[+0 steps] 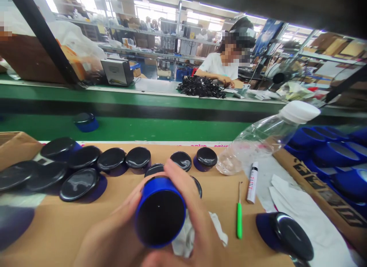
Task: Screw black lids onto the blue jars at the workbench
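Observation:
My left hand (114,232) and my right hand (195,221) both grip a blue round part (159,213) with a glossy black face, held close to the camera above the cardboard-covered table (123,209). A crumpled white cloth (186,236) is tucked under my right hand against the part. Behind it, several blue parts with black glossy tops (110,160) stand in rows on the cardboard.
A green-handled pick (239,217) and a white marker (252,183) lie to the right, beside a tipped clear plastic bottle (258,139). Another black-topped part (289,234) sits at front right. Blue parts (329,144) fill a box at right. A green conveyor (143,127) runs behind; a person sits across.

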A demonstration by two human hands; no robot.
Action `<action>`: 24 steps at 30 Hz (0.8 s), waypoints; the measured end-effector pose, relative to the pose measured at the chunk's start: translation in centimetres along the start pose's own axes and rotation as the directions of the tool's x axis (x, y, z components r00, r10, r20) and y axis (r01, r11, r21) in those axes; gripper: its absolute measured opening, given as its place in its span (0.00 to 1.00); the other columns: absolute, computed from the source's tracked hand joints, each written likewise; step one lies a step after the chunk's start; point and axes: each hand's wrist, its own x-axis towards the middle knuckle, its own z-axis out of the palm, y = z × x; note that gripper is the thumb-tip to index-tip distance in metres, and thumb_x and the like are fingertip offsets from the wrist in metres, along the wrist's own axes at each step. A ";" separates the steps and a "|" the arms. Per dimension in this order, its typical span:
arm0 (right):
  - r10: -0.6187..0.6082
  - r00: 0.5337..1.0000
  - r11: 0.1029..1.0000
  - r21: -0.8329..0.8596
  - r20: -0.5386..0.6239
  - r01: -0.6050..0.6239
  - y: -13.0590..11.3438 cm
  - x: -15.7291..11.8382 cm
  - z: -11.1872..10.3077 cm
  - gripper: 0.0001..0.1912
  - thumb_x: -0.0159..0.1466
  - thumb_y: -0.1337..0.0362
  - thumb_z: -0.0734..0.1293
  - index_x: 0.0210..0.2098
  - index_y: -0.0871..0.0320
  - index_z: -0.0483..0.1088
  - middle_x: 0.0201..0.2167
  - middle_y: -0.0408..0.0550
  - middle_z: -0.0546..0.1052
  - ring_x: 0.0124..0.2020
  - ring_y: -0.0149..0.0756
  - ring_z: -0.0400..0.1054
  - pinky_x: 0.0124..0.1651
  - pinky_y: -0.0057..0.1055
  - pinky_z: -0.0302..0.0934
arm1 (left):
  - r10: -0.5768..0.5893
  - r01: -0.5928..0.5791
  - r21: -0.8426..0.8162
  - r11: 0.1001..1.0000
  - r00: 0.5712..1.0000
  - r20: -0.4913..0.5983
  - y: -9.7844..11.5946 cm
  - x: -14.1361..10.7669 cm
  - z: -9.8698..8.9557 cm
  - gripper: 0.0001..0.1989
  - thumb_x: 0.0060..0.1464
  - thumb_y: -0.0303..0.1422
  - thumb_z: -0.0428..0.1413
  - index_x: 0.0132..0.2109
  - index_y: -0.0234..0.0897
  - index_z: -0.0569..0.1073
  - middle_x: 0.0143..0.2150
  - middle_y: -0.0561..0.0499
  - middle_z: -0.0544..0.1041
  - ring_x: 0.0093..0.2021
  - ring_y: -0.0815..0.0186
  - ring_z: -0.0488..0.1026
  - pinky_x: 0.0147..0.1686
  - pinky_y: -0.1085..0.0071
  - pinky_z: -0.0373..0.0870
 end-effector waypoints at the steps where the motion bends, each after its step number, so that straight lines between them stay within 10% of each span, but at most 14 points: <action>1: 0.046 0.998 0.999 0.008 0.044 -0.046 0.0 -0.2 0.1 0.43 0.54 0.49 0.75 0.65 0.39 0.58 0.68 0.38 0.61 0.69 0.49 0.52 0.71 0.43 0.48 | 0.002 -0.002 -0.002 1.000 1.000 0.000 0.0 0.1 0.0 0.27 0.64 0.47 0.48 0.64 0.38 0.65 0.61 0.47 0.72 0.69 0.52 0.57 0.69 0.53 0.52; 5: 0.270 0.962 0.939 0.207 0.044 -0.273 -0.3 0.2 -0.7 0.27 0.64 0.48 0.64 0.62 0.42 0.64 0.65 0.40 0.66 0.67 0.48 0.56 0.70 0.48 0.48 | 0.009 -0.008 -0.047 0.999 1.000 0.021 0.2 0.1 0.0 0.26 0.65 0.44 0.47 0.64 0.38 0.65 0.61 0.47 0.73 0.68 0.53 0.58 0.68 0.54 0.55; 12: 0.070 0.902 0.972 0.232 -0.426 0.034 0.2 2.0 -2.2 0.11 0.69 0.61 0.62 0.47 0.43 0.74 0.49 0.37 0.77 0.49 0.26 0.71 0.48 0.18 0.65 | -0.002 0.080 -0.369 0.926 0.979 0.205 -0.5 -0.2 -1.2 0.19 0.67 0.33 0.46 0.60 0.36 0.70 0.64 0.54 0.66 0.63 0.67 0.65 0.64 0.76 0.55; 19: 0.221 0.975 0.965 0.146 0.006 -0.219 -0.6 -0.5 0.5 0.44 0.51 0.46 0.76 0.65 0.39 0.59 0.67 0.41 0.62 0.67 0.54 0.55 0.71 0.51 0.47 | -0.068 0.153 -0.382 0.911 0.971 0.227 0.0 -0.6 -1.4 0.17 0.67 0.35 0.46 0.56 0.44 0.74 0.55 0.59 0.77 0.58 0.70 0.72 0.58 0.81 0.67; 24: 0.268 0.957 0.952 0.120 0.111 -0.280 -0.9 0.0 -0.7 0.34 0.61 0.53 0.69 0.65 0.35 0.57 0.68 0.33 0.60 0.70 0.46 0.50 0.73 0.48 0.41 | -0.035 0.102 -0.356 0.929 0.981 0.191 0.0 -0.7 -1.2 0.15 0.66 0.34 0.49 0.55 0.44 0.75 0.49 0.57 0.81 0.50 0.69 0.78 0.50 0.82 0.73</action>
